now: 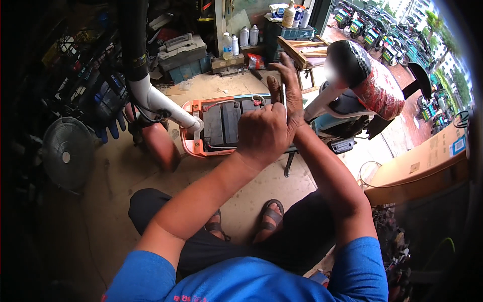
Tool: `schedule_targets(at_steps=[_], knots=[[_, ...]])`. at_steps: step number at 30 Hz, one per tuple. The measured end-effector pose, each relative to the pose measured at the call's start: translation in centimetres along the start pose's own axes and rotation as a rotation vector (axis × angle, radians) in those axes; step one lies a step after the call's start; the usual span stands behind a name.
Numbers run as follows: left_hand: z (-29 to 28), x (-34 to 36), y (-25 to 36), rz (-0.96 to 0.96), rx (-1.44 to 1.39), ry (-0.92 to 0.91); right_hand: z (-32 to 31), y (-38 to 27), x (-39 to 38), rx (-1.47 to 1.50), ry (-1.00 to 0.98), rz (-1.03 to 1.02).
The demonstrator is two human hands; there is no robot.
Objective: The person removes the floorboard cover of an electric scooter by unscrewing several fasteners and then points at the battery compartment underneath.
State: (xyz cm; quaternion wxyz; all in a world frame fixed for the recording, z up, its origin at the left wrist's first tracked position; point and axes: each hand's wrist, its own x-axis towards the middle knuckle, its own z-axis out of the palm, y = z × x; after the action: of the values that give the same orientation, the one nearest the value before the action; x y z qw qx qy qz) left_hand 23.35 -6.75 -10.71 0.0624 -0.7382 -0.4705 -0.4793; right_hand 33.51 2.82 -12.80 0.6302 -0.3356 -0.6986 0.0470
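Observation:
My left hand [264, 132] is closed in a fist against the heel of my right hand [292, 93]; what it grips, if anything, is hidden. The right hand points upward, its fingers stretched out and apart. A thin pale strip [283, 96] shows edge-on between the two hands, too narrow to name. Both hands are above an electric scooter's open floor compartment with an orange rim [189, 143]. Dark batteries [221, 126] with wires lie inside it, partly covered by my left hand.
The scooter's white steering column [161, 103] rises at left, its wrapped seat [380, 83] at right. A fan [68, 153] stands far left. Behind are a toolbox [183, 55], spray cans [244, 36] and a wooden frame [297, 48]. A cardboard box [417, 163] is at right.

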Motion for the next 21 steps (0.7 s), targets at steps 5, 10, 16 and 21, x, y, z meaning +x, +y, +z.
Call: schedule_targets(at_steps=[5,10,16,21], knots=[[-1.7,-0.2,-1.1,0.084,-0.245,-0.185,0.1,0.3,-0.8,0.852,-0.172,0.619],[0.8,-1.4,-4.9,-0.227,-0.138,-0.464,-4.4,0.7,0.4,0.869,-0.388,0.957],[6.4,-3.8,-6.8,-0.171,-0.416,-0.498,-7.0,-1.3,4.6,0.135,-0.892,0.804],[10.2,-3.9,-7.7,-0.015,-0.556,-0.352,-7.1,-3.9,4.7,-0.651,-0.994,-0.074]])
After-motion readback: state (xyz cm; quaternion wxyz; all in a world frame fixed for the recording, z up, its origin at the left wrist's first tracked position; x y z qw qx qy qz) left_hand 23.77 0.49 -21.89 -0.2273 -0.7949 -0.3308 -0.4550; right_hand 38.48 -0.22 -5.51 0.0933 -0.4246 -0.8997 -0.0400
